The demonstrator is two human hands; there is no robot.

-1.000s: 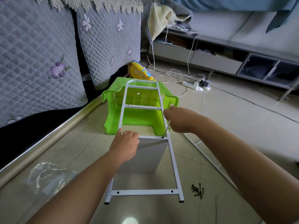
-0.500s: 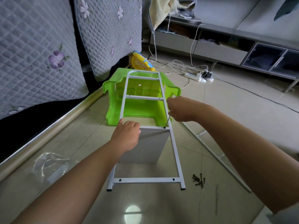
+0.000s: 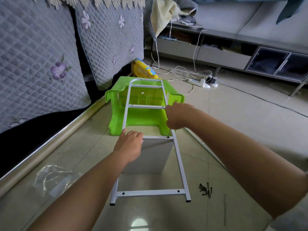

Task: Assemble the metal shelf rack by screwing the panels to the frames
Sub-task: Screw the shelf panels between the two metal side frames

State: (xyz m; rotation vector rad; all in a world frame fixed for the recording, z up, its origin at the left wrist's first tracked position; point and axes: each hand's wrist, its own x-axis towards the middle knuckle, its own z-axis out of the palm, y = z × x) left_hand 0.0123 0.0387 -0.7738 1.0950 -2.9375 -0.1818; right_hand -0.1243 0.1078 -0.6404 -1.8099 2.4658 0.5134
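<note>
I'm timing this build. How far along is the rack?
Early. One panel sits under the frame; the right hand drives a screwdriver at its corner while the left hand steadies it. Loose screws and bare crossbar holes remain.

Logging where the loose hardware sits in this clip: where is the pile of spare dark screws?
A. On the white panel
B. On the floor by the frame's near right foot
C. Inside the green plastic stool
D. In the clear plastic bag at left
B: the dark screws lie on the tiled floor just right of the white frame near its right foot.
</note>
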